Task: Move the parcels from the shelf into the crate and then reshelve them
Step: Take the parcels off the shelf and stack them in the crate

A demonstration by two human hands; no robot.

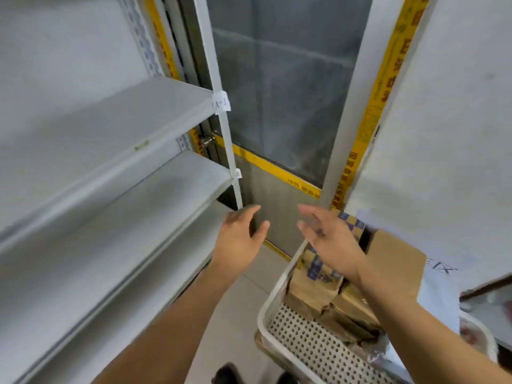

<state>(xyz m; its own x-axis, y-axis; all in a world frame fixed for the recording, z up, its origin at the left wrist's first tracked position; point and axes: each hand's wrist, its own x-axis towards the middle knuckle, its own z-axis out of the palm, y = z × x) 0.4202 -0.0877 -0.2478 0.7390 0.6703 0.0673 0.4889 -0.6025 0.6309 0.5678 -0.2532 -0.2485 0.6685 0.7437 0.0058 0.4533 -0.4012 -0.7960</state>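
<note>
Both forearms extend forward from the bottom of the view, above the near rim of the perforated white plastic crate (279,289). The left hand (238,239) is raised with fingers spread and loosely curved, holding nothing; it sits to the left of the crate, level with the front edge of the white metal shelf unit (116,173). The right hand (329,239) is likewise empty, palm turned inward with fingers extended, positioned directly above the crate's far end.

Inside the crate, several brown cardboard parcels (313,289) are stacked together, some bound with blue-and-white printed tape. A larger cardboard box (396,261) stands just beyond the crate's right side.

The visible shelf tiers, left of the crate, carry no parcels. One upright carries a paper label (221,102).

Assessment: the transfer into the crate appears complete. Reshelving remains outstanding, and no parcel is yet in hand.
</note>
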